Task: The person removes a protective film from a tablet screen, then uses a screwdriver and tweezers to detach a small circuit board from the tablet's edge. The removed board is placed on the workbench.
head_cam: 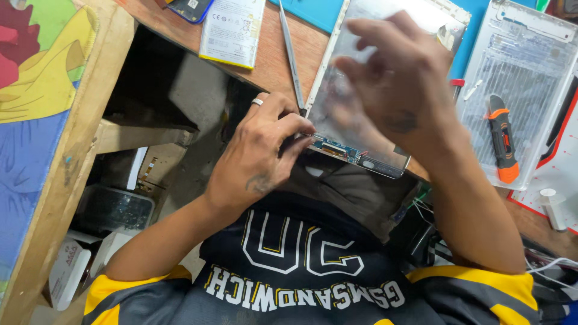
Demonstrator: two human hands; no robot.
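- Your left hand [262, 153] pinches the tablet's [367, 84] near edge at its circuit strip [340, 150]; keep that pinch light.
- Your right hand [394, 78], blurred, fingers spread, hovers over the panel; steady it.
- Tweezers [291, 54] lie beside the tablet; a battery [232, 30] farther off.

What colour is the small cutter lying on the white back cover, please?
The cutter is dark grey with orange ends, clearest in the head view.
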